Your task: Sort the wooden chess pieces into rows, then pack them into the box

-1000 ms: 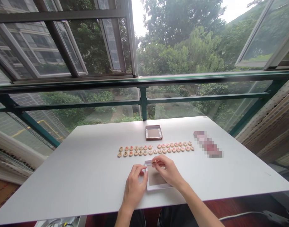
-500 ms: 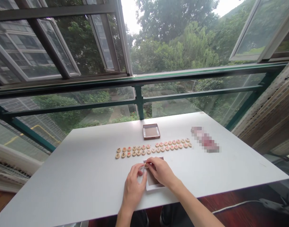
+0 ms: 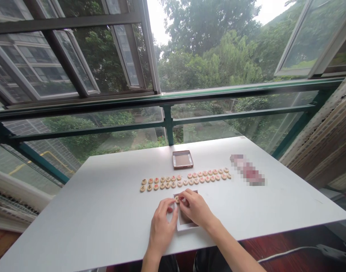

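Close to the table's front edge lies a shallow white-rimmed box with a brown floor, partly covered by my hands. A round xiangqi piece with dark markings is at the box's far left corner. My right hand reaches over the box, its thumb and fingers pinched at the right side of that piece. Along the box's left edge my left hand is curved, thumb and fingers apart, with a fingertip by the piece. Beyond the hands, several xiangqi pieces form two rows, marked in red or black.
A brown-edged tray or lid lies behind the rows. At the right is a blurred pinkish object. The white table stands against a green railing below open windows. A white cable runs at lower right.
The piece has gone from between my fingertips at the box's edge into the far left corner, more of its face showing. My right fingers have shifted slightly right. The view has tilted slightly.
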Demonstrator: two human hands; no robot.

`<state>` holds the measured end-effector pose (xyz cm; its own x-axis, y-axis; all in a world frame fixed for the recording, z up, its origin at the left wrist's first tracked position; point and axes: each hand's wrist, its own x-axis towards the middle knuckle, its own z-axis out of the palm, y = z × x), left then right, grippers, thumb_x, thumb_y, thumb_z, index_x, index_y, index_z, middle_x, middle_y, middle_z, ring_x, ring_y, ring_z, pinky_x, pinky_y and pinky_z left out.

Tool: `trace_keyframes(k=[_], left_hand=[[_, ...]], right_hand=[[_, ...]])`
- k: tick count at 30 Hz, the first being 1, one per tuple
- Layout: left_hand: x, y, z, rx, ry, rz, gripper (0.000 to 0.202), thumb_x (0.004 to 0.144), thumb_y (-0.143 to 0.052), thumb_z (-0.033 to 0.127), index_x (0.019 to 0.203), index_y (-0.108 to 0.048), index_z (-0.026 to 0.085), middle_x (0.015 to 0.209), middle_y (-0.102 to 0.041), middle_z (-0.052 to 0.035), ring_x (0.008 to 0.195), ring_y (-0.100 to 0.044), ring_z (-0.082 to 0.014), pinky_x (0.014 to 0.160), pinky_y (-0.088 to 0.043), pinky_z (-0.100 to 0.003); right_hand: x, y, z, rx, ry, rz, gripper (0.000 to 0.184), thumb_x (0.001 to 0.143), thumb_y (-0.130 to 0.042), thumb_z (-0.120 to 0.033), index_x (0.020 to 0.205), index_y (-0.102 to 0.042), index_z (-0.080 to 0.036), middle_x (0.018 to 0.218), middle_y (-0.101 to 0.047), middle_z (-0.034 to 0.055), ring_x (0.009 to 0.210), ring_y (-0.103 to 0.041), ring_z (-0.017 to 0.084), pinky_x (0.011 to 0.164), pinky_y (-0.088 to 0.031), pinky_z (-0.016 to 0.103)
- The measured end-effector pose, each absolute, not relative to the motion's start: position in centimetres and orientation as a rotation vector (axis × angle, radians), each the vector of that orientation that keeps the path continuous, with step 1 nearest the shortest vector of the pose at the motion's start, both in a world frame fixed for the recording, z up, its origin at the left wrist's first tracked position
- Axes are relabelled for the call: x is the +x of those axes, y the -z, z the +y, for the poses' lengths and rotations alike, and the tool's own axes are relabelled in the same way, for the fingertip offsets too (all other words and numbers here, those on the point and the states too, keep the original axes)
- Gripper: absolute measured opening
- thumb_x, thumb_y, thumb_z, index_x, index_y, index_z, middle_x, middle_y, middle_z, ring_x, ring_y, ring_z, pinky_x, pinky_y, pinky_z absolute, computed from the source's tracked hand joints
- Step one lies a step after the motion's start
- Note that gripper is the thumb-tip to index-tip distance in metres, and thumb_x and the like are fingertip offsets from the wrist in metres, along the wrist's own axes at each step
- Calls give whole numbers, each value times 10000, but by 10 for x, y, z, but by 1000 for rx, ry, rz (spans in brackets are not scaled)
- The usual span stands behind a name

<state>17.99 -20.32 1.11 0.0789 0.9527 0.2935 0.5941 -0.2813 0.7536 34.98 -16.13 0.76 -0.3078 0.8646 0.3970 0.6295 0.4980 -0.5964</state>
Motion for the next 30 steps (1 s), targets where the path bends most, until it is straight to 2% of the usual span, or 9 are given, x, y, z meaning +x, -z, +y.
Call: trace_keyframes(k=[5, 9, 12, 15, 21, 26, 30], left_hand=[[180, -10, -203, 1908, -1084, 1537, 207, 953, -521, 315, 1132, -610, 261, 1094, -649, -48, 871, -633, -198, 844, -534, -356], [180, -10, -202, 1907, -1091, 1524, 207, 957, -514, 320, 1133, -609, 265, 1100, -646, -50, 867, -635, -195, 846, -535, -355], [181, -11, -202, 1918, -1098, 1527, 200, 953, -515, 315, 1118, -614, 261, 1097, -648, -51, 856, -640, -193, 838, -539, -353], [180, -11, -202, 1930, -1091, 1534, 197, 947, -516, 303, 1109, -619, 258, 1108, -650, -54, 856, -645, -193, 839, -543, -354], [180, -8, -202, 1922, -1077, 1530, 226, 961, -495, 331, 1132, -618, 252, 1151, -648, -80, 865, -647, -207, 839, -553, -380], [180, -8, -203, 1923, -1060, 1537, 241, 967, -501, 335, 1170, -610, 263, 1197, -639, -79, 873, -646, -205, 862, -552, -394], [180, -8, -203, 1920, -1041, 1551, 225, 970, -496, 331, 1146, -620, 266, 1117, -656, -71, 885, -646, -208, 853, -550, -381]], right_hand=[[349, -7, -161, -1188, -416, -2067, 114, 875, -636, -136, 927, -672, -232, 895, -652, 19, 715, -617, 141, 669, -485, 235], [348, -14, -162, -1123, -495, -1981, 100, 932, -595, -207, 915, -690, -232, 862, -672, 25, 714, -626, 152, 662, -494, 249], [358, -26, -161, -1116, -577, -1683, 199, 985, -528, -304, 879, -670, -213, 821, -687, 30, 719, -640, 162, 661, -508, 256], [381, -34, -159, -1188, -582, -1426, 254, 976, -538, -392, 868, -666, -202, 838, -706, 45, 785, -665, 190, 729, -527, 283], [437, -25, -166, -1288, -706, -1428, 338, 947, -549, -495, 886, -684, -191, 833, -721, 64, 737, -679, 202, 712, -550, 299], [447, -14, -182, -1369, -775, -1533, 352, 961, -515, -497, 894, -694, -201, 839, -726, 53, 759, -688, 203, 693, -548, 289], [442, -15, -187, -1397, -731, -1642, 302, 966, -522, -457, 960, -707, -218, 897, -739, 50, 741, -665, 189, 651, -528, 281]])
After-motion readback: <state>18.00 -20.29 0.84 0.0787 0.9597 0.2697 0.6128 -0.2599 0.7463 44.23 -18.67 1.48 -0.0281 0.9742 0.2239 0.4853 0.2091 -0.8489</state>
